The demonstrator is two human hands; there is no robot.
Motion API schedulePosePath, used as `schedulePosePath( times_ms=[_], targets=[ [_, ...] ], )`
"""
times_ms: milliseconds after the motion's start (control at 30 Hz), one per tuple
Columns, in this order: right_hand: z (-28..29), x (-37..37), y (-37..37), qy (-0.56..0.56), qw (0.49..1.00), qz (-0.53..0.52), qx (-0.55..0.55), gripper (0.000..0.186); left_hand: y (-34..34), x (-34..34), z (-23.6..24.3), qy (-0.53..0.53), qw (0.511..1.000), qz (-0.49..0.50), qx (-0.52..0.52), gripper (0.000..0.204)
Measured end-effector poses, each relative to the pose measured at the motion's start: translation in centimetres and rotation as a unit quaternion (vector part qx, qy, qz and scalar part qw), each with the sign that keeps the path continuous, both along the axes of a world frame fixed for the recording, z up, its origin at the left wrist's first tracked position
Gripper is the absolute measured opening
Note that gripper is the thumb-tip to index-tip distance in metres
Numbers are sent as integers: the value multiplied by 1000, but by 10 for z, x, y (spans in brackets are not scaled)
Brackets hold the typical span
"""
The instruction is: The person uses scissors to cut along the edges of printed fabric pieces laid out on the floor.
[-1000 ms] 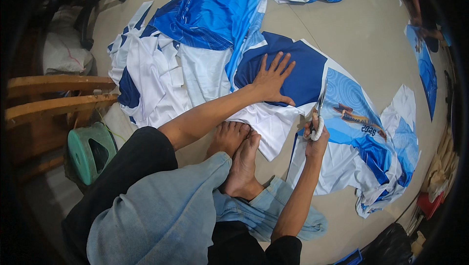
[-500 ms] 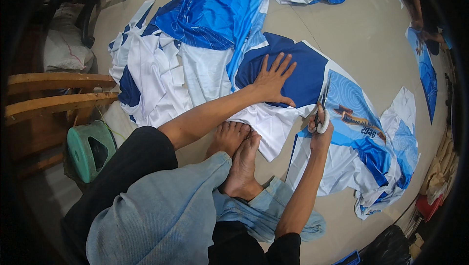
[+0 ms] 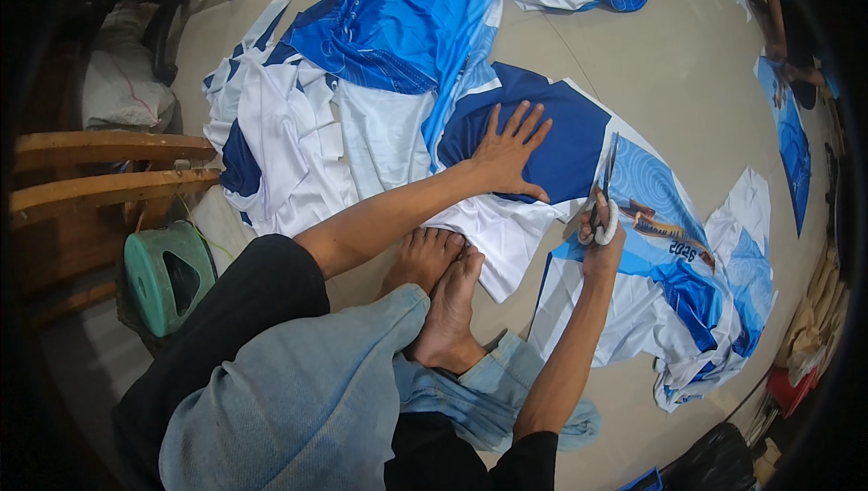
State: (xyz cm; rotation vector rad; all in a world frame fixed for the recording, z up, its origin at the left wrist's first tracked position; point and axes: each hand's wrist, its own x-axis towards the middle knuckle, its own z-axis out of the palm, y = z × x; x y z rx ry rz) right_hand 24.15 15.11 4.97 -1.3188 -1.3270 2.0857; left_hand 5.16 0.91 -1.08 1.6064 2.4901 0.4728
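- Wooden rails (image 3: 113, 146) stick in from the far left, with a pale sack (image 3: 128, 93) above them and a green plastic stool (image 3: 145, 278) just below.
- White cloth (image 3: 298, 143) with navy patches lies crumpled beside the rails, well to the left of both my hands.
- Bright blue cloth (image 3: 398, 25) spreads farther from me than my left hand, its edge running down beside the navy panel.
- My bare feet (image 3: 452, 310) rest near me, toes close to the white fabric (image 3: 497, 242) below my left hand.
- My left hand (image 3: 508, 158) lies palm down, fingers spread wide, on the navy panel (image 3: 574, 134); it grips nothing and leaves the panel's right part bare.
- My right hand (image 3: 601, 242), nearer me than my left, is closed around the white-wrapped handles of the scissors (image 3: 611, 161).
- Their blades point away from me, beside the white margin at the navy panel's right edge; I cannot tell how far they are parted.
- Light blue printed cloth (image 3: 646, 174) lies just right of the scissors, next to a rumpled white and blue heap (image 3: 746, 260).
- Another person's hand (image 3: 800, 75) is at a blue strip of cloth (image 3: 794, 152) on the far right, well apart from mine.
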Motion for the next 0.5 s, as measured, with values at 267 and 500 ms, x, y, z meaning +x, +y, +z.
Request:
schedulePosePath(
  times_ms=[267,500],
  targets=[
    [-7,-18,17,23,1000,-2,2,28,1,2,1,-2,1000,-3,11,134],
    [-10,-22,21,11,1000,4,10,29,1,2,4,-2,1000,-2,-1,135]
  ],
)
